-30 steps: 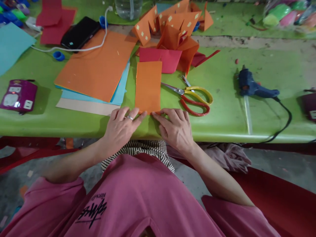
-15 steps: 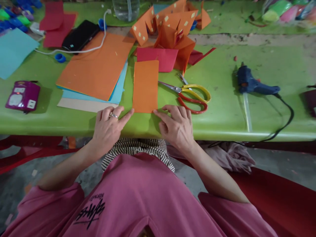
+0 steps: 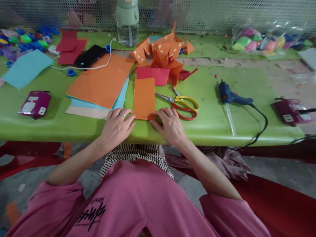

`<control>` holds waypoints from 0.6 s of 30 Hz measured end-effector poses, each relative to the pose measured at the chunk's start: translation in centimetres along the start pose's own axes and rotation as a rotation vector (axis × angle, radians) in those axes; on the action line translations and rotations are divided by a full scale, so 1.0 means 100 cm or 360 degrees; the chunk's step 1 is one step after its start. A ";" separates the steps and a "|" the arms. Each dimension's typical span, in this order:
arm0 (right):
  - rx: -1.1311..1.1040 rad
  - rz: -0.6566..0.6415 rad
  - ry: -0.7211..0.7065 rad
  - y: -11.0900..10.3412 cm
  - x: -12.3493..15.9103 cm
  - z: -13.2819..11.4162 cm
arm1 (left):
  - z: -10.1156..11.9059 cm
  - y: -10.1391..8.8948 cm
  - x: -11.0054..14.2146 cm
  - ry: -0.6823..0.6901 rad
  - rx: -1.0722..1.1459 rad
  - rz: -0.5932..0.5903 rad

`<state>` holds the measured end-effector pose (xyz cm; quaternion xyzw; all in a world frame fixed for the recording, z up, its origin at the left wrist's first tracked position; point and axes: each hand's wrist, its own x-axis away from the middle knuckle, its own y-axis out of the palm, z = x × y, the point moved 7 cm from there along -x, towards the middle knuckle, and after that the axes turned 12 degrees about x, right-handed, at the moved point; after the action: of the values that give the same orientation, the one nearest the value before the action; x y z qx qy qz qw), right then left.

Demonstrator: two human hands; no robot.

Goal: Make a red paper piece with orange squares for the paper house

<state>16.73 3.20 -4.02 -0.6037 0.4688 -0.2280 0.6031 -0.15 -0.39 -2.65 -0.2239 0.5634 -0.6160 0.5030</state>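
Head view: vs 0.5 s ago, fingers of left hand (image 3: 117,125) and right hand (image 3: 170,125) are more curled; right thumb now sits at the near edge of the orange paper piece (image 3: 144,98). Piece lies flat near table edge, between the hands. Both touch its near corners; can't tell if either pinches. Fingertips hide those corners. Bottle (image 3: 127,23) top cut off. Scissors (image 3: 177,99) just right of piece; red sheet (image 3: 153,76) at its far end; paper stack (image 3: 103,80) left; glue gun (image 3: 230,94) farther right.
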 end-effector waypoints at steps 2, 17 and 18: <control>-0.0167 -0.0063 0.0017 0.003 -0.006 0.002 | -0.003 0.001 -0.004 -0.0036 0.0081 -0.0043; -0.1266 0.0197 0.0325 -0.061 -0.024 -0.004 | -0.019 -0.041 -0.071 -0.0479 0.2226 -0.0018; -0.1072 0.0177 0.0287 -0.064 -0.024 0.003 | -0.020 -0.046 -0.074 -0.0488 0.2238 -0.0014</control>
<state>17.72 4.32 2.63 -0.7198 0.6012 -0.0797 0.3378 -0.66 6.35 3.20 0.0667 -0.0445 -0.7967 0.5991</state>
